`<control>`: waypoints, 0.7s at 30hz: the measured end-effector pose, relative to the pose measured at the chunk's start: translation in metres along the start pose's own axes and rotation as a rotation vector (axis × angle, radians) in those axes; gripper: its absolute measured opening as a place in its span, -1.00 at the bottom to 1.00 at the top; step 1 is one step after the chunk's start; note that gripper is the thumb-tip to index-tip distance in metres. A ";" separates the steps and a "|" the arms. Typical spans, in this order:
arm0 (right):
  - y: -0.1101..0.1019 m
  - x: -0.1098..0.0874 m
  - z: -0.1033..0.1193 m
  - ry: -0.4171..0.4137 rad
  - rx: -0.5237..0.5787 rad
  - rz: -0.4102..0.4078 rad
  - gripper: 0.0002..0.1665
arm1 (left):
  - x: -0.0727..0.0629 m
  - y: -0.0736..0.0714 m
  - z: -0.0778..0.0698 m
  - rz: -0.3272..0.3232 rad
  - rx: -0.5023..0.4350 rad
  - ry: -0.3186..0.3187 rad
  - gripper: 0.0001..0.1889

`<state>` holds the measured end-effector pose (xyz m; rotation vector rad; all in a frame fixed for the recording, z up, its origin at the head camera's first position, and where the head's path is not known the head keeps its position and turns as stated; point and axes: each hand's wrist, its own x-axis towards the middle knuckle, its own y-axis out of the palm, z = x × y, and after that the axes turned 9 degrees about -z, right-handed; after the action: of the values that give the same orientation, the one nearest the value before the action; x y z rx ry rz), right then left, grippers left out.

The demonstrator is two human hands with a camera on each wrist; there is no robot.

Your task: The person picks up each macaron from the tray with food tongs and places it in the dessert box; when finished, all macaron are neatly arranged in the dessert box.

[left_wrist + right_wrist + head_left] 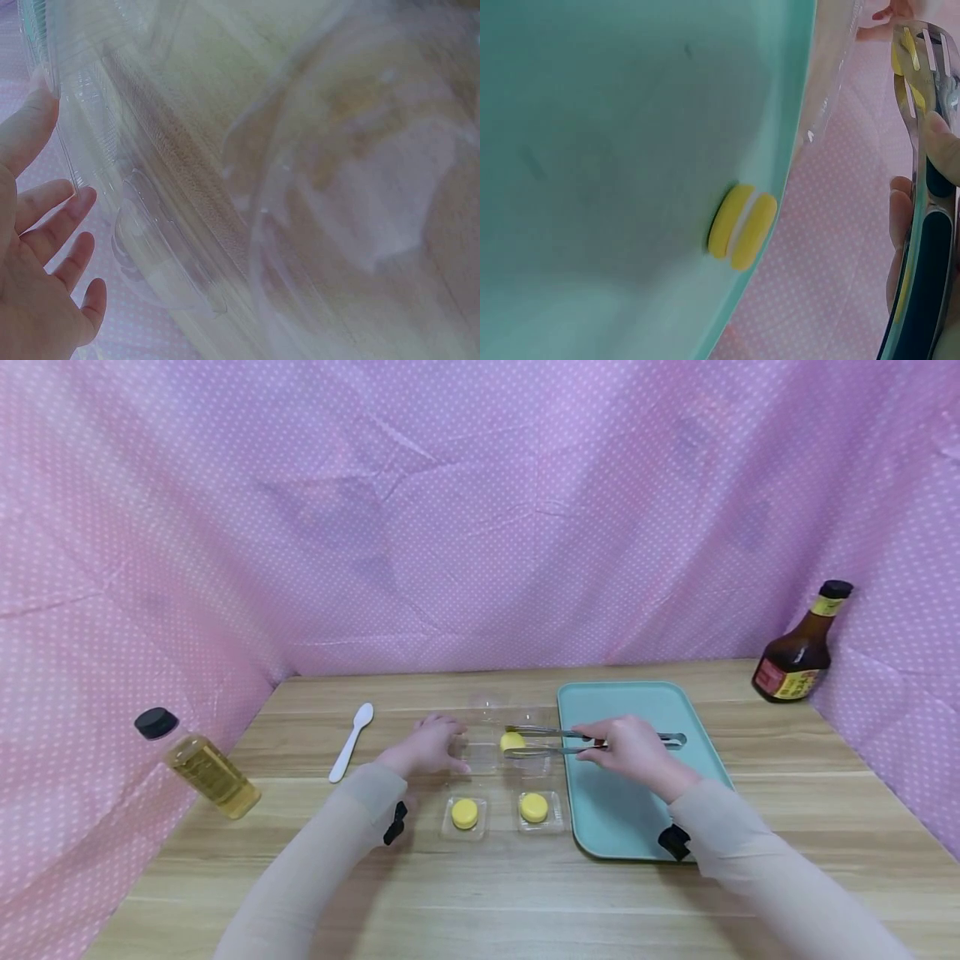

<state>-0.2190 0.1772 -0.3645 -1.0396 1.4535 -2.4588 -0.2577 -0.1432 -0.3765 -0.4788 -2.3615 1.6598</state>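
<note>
My right hand (pixel 626 752) grips metal tongs (pixel 922 225) with dark handles, above the teal tray (pixel 637 827). Between the slotted tong ends is a yellow macaron (pixel 512 742), over a clear plastic container (pixel 480 758). At that container's left side is my left hand (pixel 431 745), fingers spread and fingertips right at the plastic edge (pixel 82 161). Closer to me, two more yellow macarons, one on the left (pixel 465 814) and one on the right (pixel 533 808), sit in small clear holders. Another macaron (pixel 742 227) lies near the tray's rim in the right wrist view.
A white spoon (pixel 351 743) lies left of the left hand. Farther left stands a bottle of yellow liquid (pixel 213 774) with a black cap. At the back right is a dark sauce bottle (pixel 795 660). Pink dotted cloth (pixel 480 527) hangs around the wooden table (pixel 480 902).
</note>
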 end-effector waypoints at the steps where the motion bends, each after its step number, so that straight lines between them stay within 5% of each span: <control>1: 0.002 0.001 0.001 0.006 0.003 0.009 -0.56 | 0.000 0.000 0.000 0.000 -0.001 0.000 -0.21; 21: 0.030 0.015 0.011 -0.010 -0.009 0.018 -0.57 | 0.000 0.001 0.002 0.003 0.002 -0.007 -0.21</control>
<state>-0.2310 0.1473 -0.3776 -1.0344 1.4660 -2.4335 -0.2583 -0.1449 -0.3779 -0.4774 -2.3652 1.6676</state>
